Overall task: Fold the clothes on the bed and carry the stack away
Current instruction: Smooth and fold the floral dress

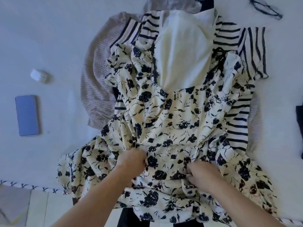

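Nearest the bed's edge, the left hand (133, 161) and the right hand (200, 175) each had fingers curled into the waist of a cream floral dress (172, 122), pinching bunched cloth. The dress lay spread on the white bed (57, 46), its skirt spilling over the near edge and its bodice reaching away over a striped shirt (232, 38). A beige knit garment (96, 82) stuck out from under the pile on the left. Further left lay a blue phone (27, 115) and a white earbud case (39, 75). At the far right corner rested a pair of glasses (265, 9).
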